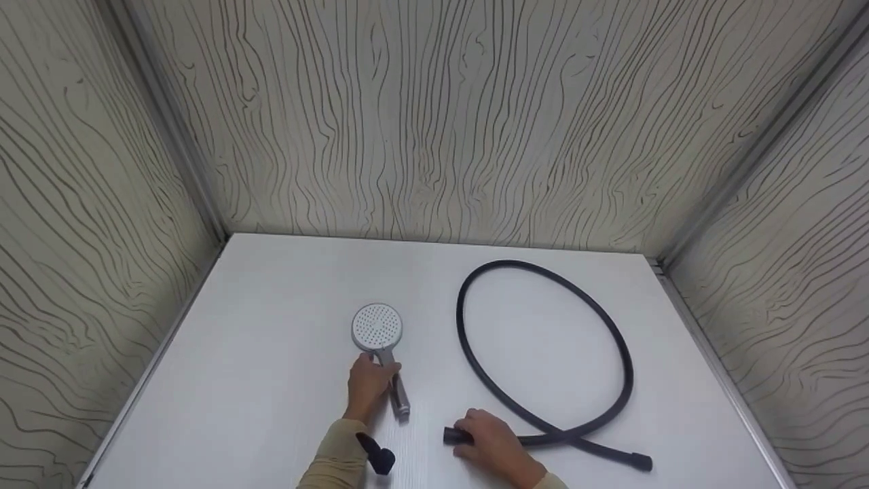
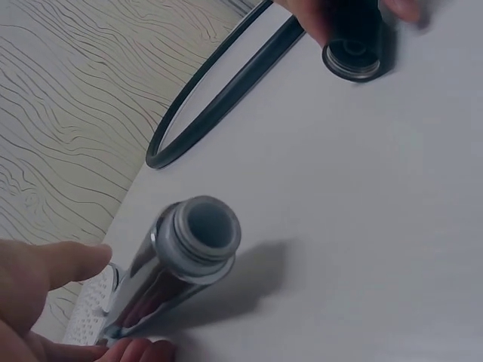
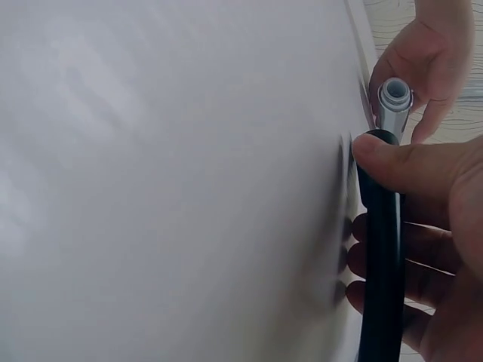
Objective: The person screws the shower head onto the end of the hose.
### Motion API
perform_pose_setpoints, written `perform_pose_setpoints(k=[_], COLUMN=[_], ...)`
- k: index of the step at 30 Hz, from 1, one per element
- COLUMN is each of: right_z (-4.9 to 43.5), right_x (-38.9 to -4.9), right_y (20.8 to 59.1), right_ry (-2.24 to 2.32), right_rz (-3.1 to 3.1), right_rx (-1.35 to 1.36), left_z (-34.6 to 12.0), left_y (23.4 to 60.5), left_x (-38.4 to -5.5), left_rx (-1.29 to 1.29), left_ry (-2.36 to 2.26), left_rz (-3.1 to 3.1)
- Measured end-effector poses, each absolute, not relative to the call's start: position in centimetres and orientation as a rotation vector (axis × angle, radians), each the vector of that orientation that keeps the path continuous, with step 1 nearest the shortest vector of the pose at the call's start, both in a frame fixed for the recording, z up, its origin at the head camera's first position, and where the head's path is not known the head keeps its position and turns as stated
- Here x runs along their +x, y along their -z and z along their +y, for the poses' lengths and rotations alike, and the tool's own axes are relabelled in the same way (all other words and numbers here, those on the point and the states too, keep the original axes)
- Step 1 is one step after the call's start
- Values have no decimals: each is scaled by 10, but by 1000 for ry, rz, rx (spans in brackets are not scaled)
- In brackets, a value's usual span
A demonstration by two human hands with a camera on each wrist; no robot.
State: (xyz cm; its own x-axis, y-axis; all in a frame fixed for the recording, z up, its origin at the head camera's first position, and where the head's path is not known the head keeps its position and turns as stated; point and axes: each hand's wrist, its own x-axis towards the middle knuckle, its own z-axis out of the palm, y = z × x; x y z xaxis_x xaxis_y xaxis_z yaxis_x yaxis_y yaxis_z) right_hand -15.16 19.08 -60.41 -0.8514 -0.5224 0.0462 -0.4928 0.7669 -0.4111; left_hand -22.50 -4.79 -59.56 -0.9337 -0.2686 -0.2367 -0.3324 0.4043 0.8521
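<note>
A shower head with a white spray face and a chrome handle lies on the table, its threaded end towards me. My left hand is around the handle near its neck. In the left wrist view, the thumb stands apart from the handle and the other fingers lie low beside it. My right hand holds a black shower hose just behind one end. That end's hollow connector shows an inner thread in the left wrist view. The right thumb presses along the hose.
The hose makes a large loop on the right of the white table and crosses itself near the front. Its other end lies at the front right. Wood-patterned panels stand behind and at both sides.
</note>
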Motion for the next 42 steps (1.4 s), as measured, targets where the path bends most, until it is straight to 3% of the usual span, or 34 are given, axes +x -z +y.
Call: perform_pose_setpoints(k=[24, 42], right_z=[193, 195], right_x=[-154, -158], right_y=[597, 593], right_ry=[657, 785], right_rz=[2923, 2900], right_rx=[-854, -832], left_z=[-51, -55], left_y=[595, 594], left_x=[-224, -225], left_rx=[-487, -578], left_ry=[-1516, -1539], left_rz=[2586, 2501])
